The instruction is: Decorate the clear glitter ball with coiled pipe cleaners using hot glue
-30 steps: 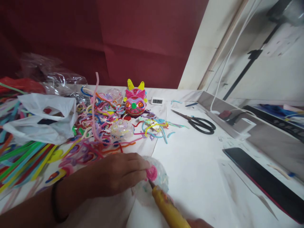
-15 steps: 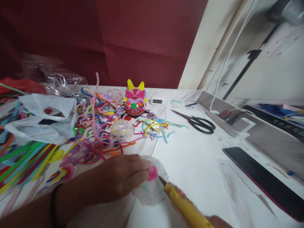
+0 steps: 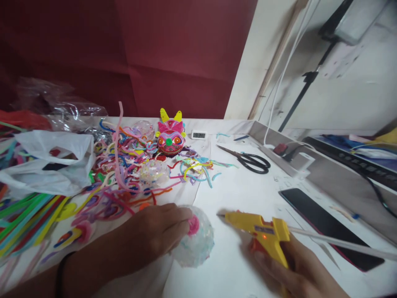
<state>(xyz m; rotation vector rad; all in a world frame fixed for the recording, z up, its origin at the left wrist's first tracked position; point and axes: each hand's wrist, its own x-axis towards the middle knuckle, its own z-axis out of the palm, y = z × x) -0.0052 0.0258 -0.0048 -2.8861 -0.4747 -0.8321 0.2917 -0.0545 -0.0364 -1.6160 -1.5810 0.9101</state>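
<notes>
My left hand is closed at a clear, speckled plastic ball. Its fingertips press beside a small pink coil, fuzzy like pipe cleaner, which sits on the ball's top; the thumb is hidden. In my right hand is a yellow hot glue gun, its orange light lit and a long glue stick out of its back. The gun's metal tip points left, a short gap to the right of the ball.
A colourful lion-head figure stands at the back beside a small digital clock. Pipe cleaners and a white plastic bag crowd the left. Black-handled scissors lie behind, and a black phone at the right.
The glue gun has swung away from the pink coil to the right and turned sideways, bringing my right hand into view. My left hand stays at the ball. The view has shifted slightly.
</notes>
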